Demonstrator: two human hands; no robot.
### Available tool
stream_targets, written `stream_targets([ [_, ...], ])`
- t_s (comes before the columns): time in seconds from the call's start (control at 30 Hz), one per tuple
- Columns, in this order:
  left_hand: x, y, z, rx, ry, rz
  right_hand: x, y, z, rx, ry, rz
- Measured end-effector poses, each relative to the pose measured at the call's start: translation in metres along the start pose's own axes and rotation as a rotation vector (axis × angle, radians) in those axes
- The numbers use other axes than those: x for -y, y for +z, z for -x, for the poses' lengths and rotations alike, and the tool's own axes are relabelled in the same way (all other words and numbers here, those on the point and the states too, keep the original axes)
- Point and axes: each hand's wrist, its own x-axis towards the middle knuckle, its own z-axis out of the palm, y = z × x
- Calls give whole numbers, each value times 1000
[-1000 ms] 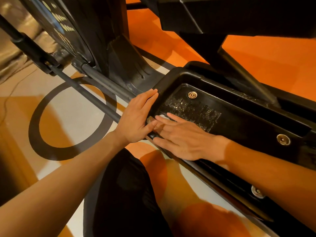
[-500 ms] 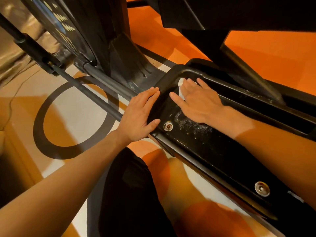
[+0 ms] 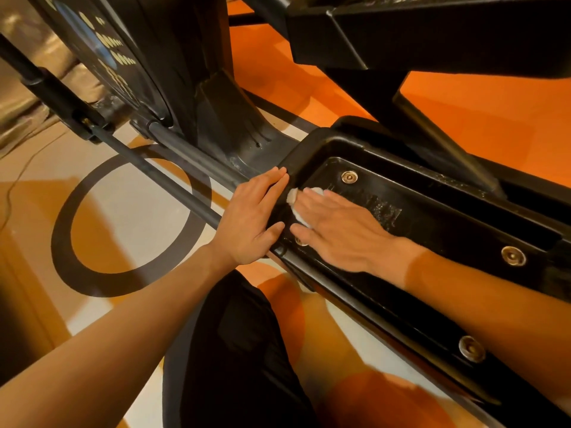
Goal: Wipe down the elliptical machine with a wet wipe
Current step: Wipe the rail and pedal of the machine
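The black foot pedal (image 3: 432,230) of the elliptical machine runs from the centre toward the lower right, a shallow tray with round metal bolts. My right hand (image 3: 336,233) lies flat inside its front end, fingers straight, pressing a white wet wipe (image 3: 295,200) against the pedal's front wall; only the wipe's edge shows past my fingertips. My left hand (image 3: 253,223) rests flat on the outside of the pedal's front rim, fingers straight, thumb hooked along the edge.
The machine's black flywheel housing (image 3: 148,57) rises at the upper left, with a metal rod (image 3: 129,156) crossing below it. Another black frame arm (image 3: 417,32) passes overhead at the upper right. The floor (image 3: 463,112) is orange with a black ring on a pale patch. My dark-clothed knee (image 3: 238,350) sits below.
My right hand slid with the wipe from the pedal's far front rim back down onto its floor beside my left hand. My left hand stayed on the front rim.
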Motion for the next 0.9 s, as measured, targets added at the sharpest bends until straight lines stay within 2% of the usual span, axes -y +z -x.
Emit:
stream_targets([
  [0.2, 0, 0, 0, 12, -20, 7, -45, -7, -31, -42, 253, 236],
  [0.57, 1, 1, 0, 13, -25, -24, -41, 5, -11, -120, 394, 112],
  [0.63, 1, 1, 0, 12, -25, -19, -31, 3, -17, -133, 372, 69],
  [0.73, -1, 0, 0, 8, -27, -8, -13, 2, -9, -142, 228, 63],
  [0.9, 1, 0, 0, 6, -27, -22, -1, 10, 21, 55, -31, -127],
])
